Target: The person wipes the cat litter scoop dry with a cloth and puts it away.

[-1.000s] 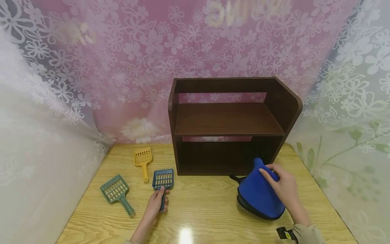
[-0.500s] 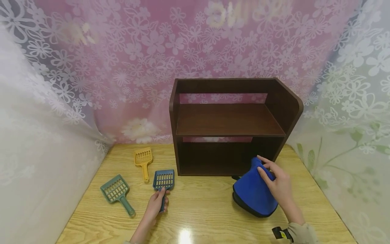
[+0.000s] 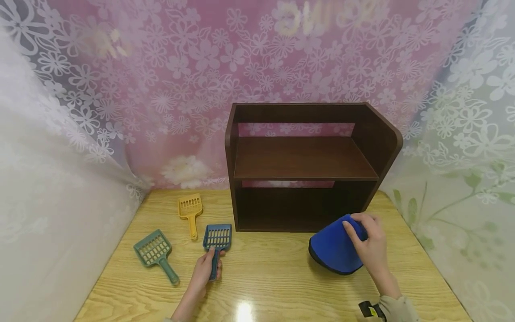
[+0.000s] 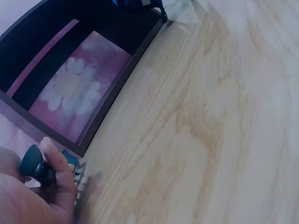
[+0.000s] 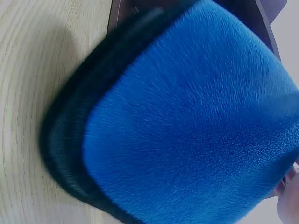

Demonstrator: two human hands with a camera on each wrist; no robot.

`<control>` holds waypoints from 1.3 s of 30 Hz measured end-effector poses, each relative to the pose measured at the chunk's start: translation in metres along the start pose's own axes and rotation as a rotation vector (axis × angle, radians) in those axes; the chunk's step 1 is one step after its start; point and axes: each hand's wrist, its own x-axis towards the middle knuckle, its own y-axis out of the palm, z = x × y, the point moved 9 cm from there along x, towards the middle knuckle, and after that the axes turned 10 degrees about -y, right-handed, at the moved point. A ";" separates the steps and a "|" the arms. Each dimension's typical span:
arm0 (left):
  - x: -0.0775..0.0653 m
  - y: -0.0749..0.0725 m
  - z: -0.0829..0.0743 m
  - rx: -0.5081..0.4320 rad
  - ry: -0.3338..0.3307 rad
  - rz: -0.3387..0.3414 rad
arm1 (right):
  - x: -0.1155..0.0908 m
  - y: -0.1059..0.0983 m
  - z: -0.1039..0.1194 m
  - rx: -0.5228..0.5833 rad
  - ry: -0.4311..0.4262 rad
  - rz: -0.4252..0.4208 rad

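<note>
My left hand (image 3: pixel 206 270) grips the handle of a dark blue litter scoop (image 3: pixel 217 235), its slotted head over the table. In the left wrist view the rounded handle end (image 4: pixel 32 161) shows between thumb and fingers. My right hand (image 3: pixel 372 243) pinches the top of a blue plush fabric piece with black edging (image 3: pixel 335 245), which hangs in front of the shelf's right side. Up close in the right wrist view, the blue fabric (image 5: pixel 187 121) fills most of the frame and a thick dark layer (image 5: pixel 70 140) lies along its edge. Its exact kind cannot be told.
A dark brown two-tier shelf (image 3: pixel 306 156) stands at the back of the wooden table (image 3: pixel 273 277). To the left lie a yellow litter scoop (image 3: pixel 191 213) and a green litter scoop (image 3: pixel 154 250). Floral curtains (image 3: pixel 181 89) hang around the table.
The right hand has shifted the blue fabric piece slightly left and up, and its lower part has swung. A dark strap on its left has gone from sight. The left hand stays nearly still.
</note>
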 end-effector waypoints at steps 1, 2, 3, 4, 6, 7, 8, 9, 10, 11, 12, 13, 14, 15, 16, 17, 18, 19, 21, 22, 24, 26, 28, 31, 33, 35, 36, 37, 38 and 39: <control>0.000 0.000 0.000 -0.015 -0.004 0.004 | 0.000 0.000 0.000 0.010 0.007 -0.004; 0.000 -0.001 0.000 -0.030 -0.008 0.006 | 0.000 0.000 -0.001 0.018 0.013 -0.006; 0.000 -0.001 0.001 -0.044 -0.013 0.011 | -0.001 0.000 -0.002 0.023 0.017 -0.004; 0.000 -0.001 0.001 -0.056 -0.021 0.013 | -0.001 0.000 -0.002 0.027 0.012 -0.009; 0.000 -0.001 0.002 -0.078 -0.039 0.021 | -0.002 0.001 -0.002 0.036 0.004 -0.006; 0.000 -0.001 0.003 -0.088 -0.047 0.026 | -0.002 0.002 -0.001 0.037 -0.005 -0.007; 0.000 -0.001 0.003 -0.097 -0.057 0.029 | -0.002 0.003 -0.001 0.041 -0.013 -0.008; 0.000 -0.001 0.003 -0.103 -0.065 0.033 | -0.002 0.003 -0.001 0.044 -0.022 -0.009; -0.001 -0.001 0.004 -0.107 -0.073 0.035 | -0.002 0.004 0.000 0.048 -0.031 -0.011; -0.001 -0.001 0.004 -0.112 -0.081 0.039 | -0.002 0.005 0.000 0.051 -0.037 -0.011; -0.001 -0.001 0.004 -0.119 -0.087 0.045 | -0.002 0.005 0.001 0.053 -0.042 -0.010; -0.001 -0.001 0.003 -0.128 -0.093 0.053 | -0.001 0.006 0.002 0.049 -0.053 -0.012; -0.001 0.000 0.003 -0.141 -0.097 0.063 | -0.001 0.006 0.002 0.050 -0.058 -0.009; -0.001 0.000 0.004 -0.158 -0.098 0.076 | 0.000 0.007 0.003 0.043 -0.063 -0.005; -0.001 0.000 0.004 -0.173 -0.101 0.091 | 0.001 0.008 0.003 0.035 -0.056 0.008; -0.001 0.000 0.004 -0.187 -0.102 0.103 | 0.002 0.009 0.003 0.026 -0.052 0.022; 0.000 0.000 0.004 -0.200 -0.101 0.113 | 0.003 0.010 0.004 0.017 -0.050 0.036; 0.000 0.000 0.004 -0.210 -0.100 0.122 | 0.003 0.011 0.004 0.007 -0.037 0.055; -0.001 0.000 0.004 -0.211 -0.093 0.135 | 0.004 0.013 0.004 -0.019 -0.022 0.084; -0.002 0.000 0.003 -0.210 -0.093 0.140 | 0.004 0.014 0.004 -0.029 -0.011 0.098; -0.005 0.001 0.001 -0.219 -0.095 0.158 | 0.005 0.016 0.004 -0.040 0.006 0.112; -0.008 0.001 0.000 -0.223 -0.096 0.176 | 0.006 0.018 0.004 -0.063 0.023 0.132; -0.011 0.000 -0.001 -0.221 -0.104 0.182 | 0.007 0.020 0.005 -0.093 0.025 0.163; -0.017 -0.004 0.000 -0.178 -0.109 0.175 | 0.011 0.022 0.011 -0.169 -0.036 0.204; -0.020 -0.006 0.002 -0.149 -0.124 0.174 | 0.013 0.023 0.018 -0.197 -0.107 0.212; -0.023 -0.007 0.005 -0.123 -0.139 0.186 | 0.015 0.023 0.024 -0.211 -0.174 0.215; -0.025 -0.007 0.006 -0.118 -0.147 0.199 | 0.016 0.024 0.026 -0.214 -0.204 0.212; -0.026 -0.006 0.007 -0.116 -0.152 0.211 | 0.016 0.024 0.028 -0.215 -0.230 0.209; -0.028 -0.006 0.008 -0.108 -0.157 0.221 | 0.016 0.024 0.030 -0.221 -0.251 0.208; -0.029 -0.005 0.009 -0.099 -0.158 0.230 | 0.017 0.025 0.031 -0.234 -0.268 0.210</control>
